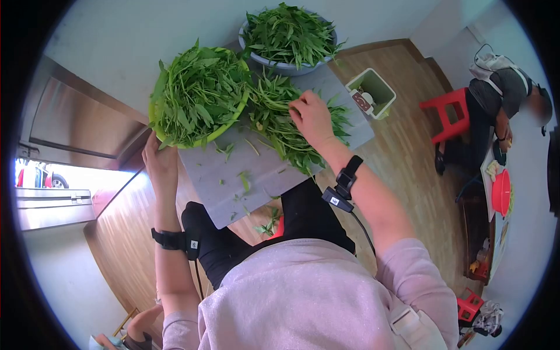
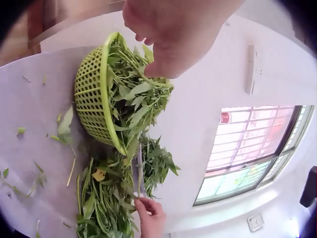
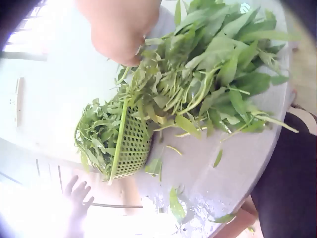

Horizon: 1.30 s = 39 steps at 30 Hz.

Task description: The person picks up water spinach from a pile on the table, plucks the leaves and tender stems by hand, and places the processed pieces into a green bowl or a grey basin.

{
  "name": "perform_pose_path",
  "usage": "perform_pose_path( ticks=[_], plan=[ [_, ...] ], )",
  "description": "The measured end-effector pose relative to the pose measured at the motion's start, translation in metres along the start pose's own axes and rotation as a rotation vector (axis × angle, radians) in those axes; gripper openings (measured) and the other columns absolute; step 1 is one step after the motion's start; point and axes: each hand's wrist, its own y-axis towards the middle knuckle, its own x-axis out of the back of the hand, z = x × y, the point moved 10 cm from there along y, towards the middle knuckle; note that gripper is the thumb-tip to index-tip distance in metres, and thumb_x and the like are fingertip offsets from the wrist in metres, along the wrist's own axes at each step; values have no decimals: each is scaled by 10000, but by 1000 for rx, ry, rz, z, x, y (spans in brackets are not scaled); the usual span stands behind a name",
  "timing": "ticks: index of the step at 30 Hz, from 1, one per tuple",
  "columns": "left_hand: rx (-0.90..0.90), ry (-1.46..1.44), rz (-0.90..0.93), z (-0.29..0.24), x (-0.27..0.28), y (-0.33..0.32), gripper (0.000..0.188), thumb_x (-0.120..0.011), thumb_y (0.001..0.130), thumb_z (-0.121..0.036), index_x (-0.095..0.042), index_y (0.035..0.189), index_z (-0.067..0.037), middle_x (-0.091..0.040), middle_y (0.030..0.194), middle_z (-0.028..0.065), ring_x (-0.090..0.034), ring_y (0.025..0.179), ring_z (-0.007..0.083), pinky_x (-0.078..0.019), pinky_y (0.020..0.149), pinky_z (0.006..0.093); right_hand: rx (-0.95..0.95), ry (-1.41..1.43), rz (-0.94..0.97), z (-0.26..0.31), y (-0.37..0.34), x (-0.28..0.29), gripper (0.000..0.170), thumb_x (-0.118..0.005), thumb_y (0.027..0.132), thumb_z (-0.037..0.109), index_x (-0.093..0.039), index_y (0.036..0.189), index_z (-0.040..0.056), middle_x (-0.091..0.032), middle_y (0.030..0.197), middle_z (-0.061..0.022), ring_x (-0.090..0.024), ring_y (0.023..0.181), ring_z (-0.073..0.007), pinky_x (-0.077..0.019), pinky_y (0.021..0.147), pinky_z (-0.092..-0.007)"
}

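Leafy green water spinach point(image 1: 280, 111) lies in a loose heap on the grey table point(image 1: 213, 181). At this heap my right hand point(image 1: 312, 119) has its fingers curled, pinching a stem that shows in the left wrist view. A green perforated basket point(image 2: 91, 96) piled with water spinach stands to the left of the heap. My left hand point(image 1: 161, 163) is beside the near left rim of the basket, holding nothing; its fingers point(image 3: 81, 191) are spread in the right wrist view. Behind the heap, a blue-grey basin point(image 1: 271, 63) is filled with more greens.
Scraps of leaf and stem point(image 1: 244, 182) are scattered on the near part of the table. A small bin point(image 1: 385, 93) stands on the floor at right. Further right, a person point(image 1: 501, 87) sits on a red stool point(image 1: 449, 114) near a red basin point(image 1: 500, 192).
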Motion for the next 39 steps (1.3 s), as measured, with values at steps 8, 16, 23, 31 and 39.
perform_pose_path(
  ticks=[8, 16, 23, 31, 39],
  plan=[
    [170, -67, 84, 20, -15, -56, 352, -637, 804, -133, -570, 1147, -89, -535, 1137, 102, -525, 1052, 242, -420, 890, 396, 0, 58, -127, 11, 24, 73, 89, -592, 810, 120, -587, 892, 85, -563, 879, -78, -578, 756, -292, -471, 650, -399],
    [6, -339, 353, -55, -36, -72, 257, -619, 810, -82, -607, 1065, -52, -581, 1041, 86, -559, 992, 205, -453, 840, 323, 178, -23, -71, 50, 44, 92, 169, -554, 842, 98, -575, 1009, 95, -578, 908, -104, -587, 751, -315, -482, 646, -402],
    [-105, -419, 479, -89, -30, -84, 219, -604, 821, -29, -616, 1039, -38, -601, 988, 86, -592, 874, 188, -472, 756, 274, 219, 290, 29, 88, 53, 100, 271, -563, 833, 5, -582, 1096, 65, -586, 901, -100, -611, 797, -232, -488, 690, -319],
    [-186, -365, 250, -140, 10, -72, 264, -653, 779, -13, -616, 1040, -31, -600, 1067, 54, -532, 677, 91, -432, 606, 217, 394, 486, 336, 177, 0, 65, 317, -575, 805, 44, -555, 1119, 82, -608, 932, -94, -616, 834, -254, -504, 725, -322],
    [-46, -307, 274, -89, -12, -92, 205, -656, 799, -41, -631, 998, 1, -661, 791, 50, -568, 654, 79, -436, 572, 210, 163, 679, 349, 184, -30, 42, 289, -603, 830, 55, -577, 1117, 50, -616, 961, -65, -612, 874, -158, -485, 783, -270]
  ],
)
